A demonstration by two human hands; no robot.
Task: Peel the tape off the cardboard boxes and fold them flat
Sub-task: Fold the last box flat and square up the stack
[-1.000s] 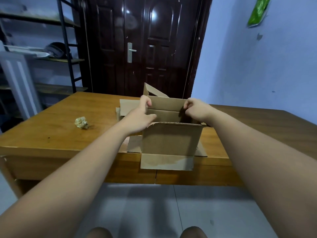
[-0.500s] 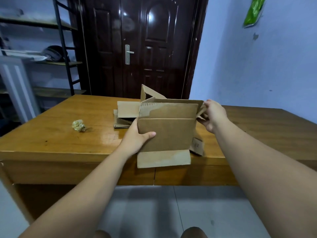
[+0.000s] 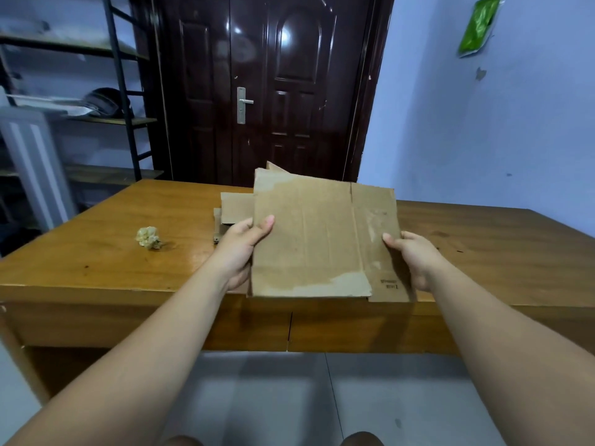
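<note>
Holding flattened box [image 3: 315, 239] over near edge of desk [image 3: 96, 252], face up toward camera. Gripping its left edge with left hand [image 3: 241, 249], thumb on top. Pinching its right edge with right hand [image 3: 412, 259], thumb likewise on top. Farther back on desk: more cardboard [image 3: 235, 210], partly hidden behind box. Off to the left: crumpled wad [image 3: 148, 238], well apart.

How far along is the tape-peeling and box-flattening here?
Done: a crumpled tape wad lies on the table, with more cardboard behind. In hand: the left hand and right hand grip a flattened box by its sides. Left: setting it down; the cardboard behind is partly hidden.
</note>
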